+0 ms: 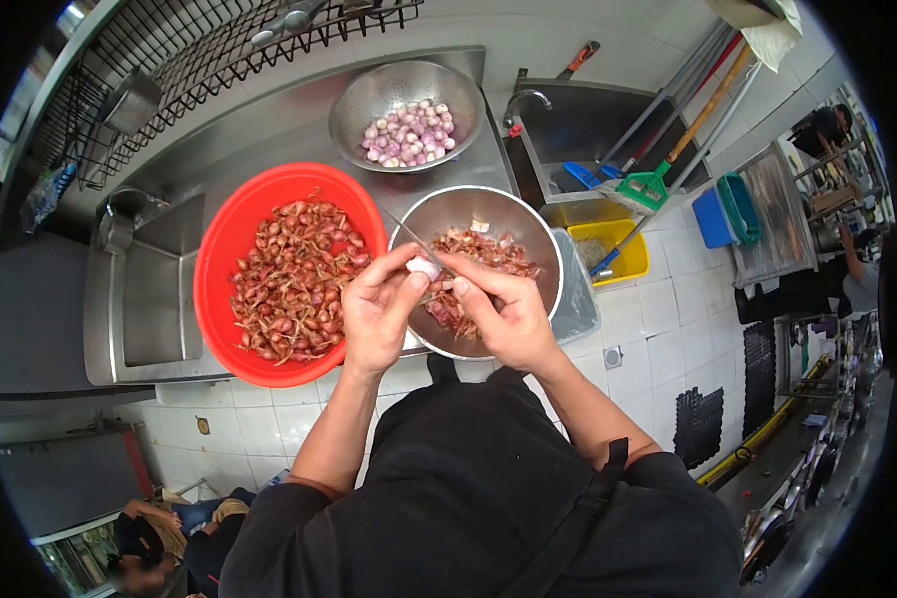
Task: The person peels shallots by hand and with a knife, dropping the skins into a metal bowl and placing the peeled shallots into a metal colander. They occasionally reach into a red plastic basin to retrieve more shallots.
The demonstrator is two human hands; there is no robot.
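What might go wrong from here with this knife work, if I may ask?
The knife in the right grip angles past the left grip at close quarters, so a slip could nick a finger. The small, pale shallot might pop loose into the stainless steel bowl of papery skins below. The red basin seems to overhang the counter, so a knock could spill shallots.

Smooth plastic basin (215, 261), glossy metal bowl (528, 225), matt cloth apron (468, 468)

We find the knife (407, 233) partly hidden by the right hand (513, 314), the wire rack (231, 62) cut off above.
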